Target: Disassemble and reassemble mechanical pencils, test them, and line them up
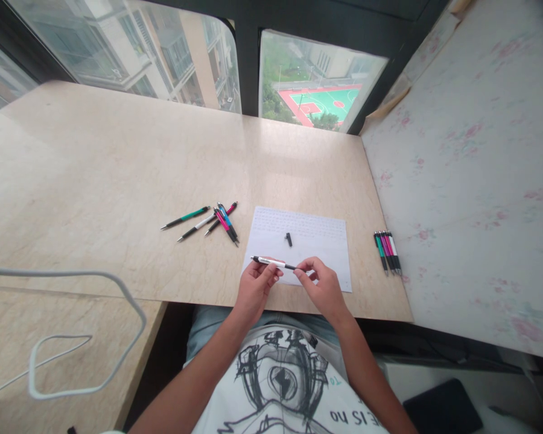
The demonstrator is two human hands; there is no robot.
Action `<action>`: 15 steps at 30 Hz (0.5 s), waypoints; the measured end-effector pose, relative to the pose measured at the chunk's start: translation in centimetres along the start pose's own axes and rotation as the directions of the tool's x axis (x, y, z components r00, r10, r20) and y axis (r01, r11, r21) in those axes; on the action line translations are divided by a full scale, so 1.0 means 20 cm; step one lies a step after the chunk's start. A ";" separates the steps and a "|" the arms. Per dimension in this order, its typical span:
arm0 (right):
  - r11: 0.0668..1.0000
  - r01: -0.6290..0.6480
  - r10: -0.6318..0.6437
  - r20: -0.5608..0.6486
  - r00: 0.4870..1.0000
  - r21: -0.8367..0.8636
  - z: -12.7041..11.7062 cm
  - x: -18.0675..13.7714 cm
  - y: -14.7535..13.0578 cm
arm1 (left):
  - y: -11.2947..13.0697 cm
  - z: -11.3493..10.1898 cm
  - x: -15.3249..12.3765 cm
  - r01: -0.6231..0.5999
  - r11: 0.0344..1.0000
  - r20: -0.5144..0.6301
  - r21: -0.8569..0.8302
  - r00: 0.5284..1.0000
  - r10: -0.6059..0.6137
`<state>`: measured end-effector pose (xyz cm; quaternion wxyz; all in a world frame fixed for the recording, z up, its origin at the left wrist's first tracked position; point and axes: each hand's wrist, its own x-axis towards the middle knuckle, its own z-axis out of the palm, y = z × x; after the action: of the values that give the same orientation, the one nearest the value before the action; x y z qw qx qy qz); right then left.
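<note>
My left hand (257,283) is closed round the white-and-black barrel of a pen (271,262), held level above the near edge of a white sheet of paper (317,241). My right hand (319,283) pinches the thin dark end that sticks out of the pen's right side. A small black pen part (289,239) lies loose on the paper just beyond the hands. Both hands hover over the front edge of the beige table (117,181).
Several pens in green, white, pink and blue (208,223) lie scattered left of the paper. Another neat row of pens (387,251) lies right of it near the table's edge. A white cable (95,325) loops at the lower left. Windows run behind the table.
</note>
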<state>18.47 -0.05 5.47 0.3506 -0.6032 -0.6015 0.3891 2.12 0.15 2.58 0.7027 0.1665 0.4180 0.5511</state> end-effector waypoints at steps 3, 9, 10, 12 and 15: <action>1.000 -0.007 0.007 0.038 0.999 -0.013 0.00 0.00 0.00 | 0.00 0.00 0.00 0.007 1.000 0.008 0.009 1.000 -0.007; 0.999 -0.013 0.014 -0.006 1.000 0.030 0.03 0.00 0.02 | -0.01 0.01 0.00 0.018 1.000 -0.008 0.017 1.000 -0.017; 1.000 -0.012 0.013 -0.011 1.000 0.024 0.03 0.00 0.03 | -0.02 0.01 0.00 0.020 1.000 -0.006 0.020 1.000 -0.020; 0.999 -0.017 0.017 0.002 1.000 0.041 0.05 0.00 0.03 | -0.02 0.00 0.00 0.023 0.999 0.002 0.024 1.000 -0.023; 0.997 -0.019 0.018 0.013 1.000 0.077 0.05 0.00 0.04 | -0.02 0.00 0.00 0.022 1.000 -0.002 0.019 1.000 -0.022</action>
<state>17.83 -0.13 4.35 0.3665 -0.5925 -0.5823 0.4190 2.37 0.08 2.27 0.7068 0.1682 0.4257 0.5394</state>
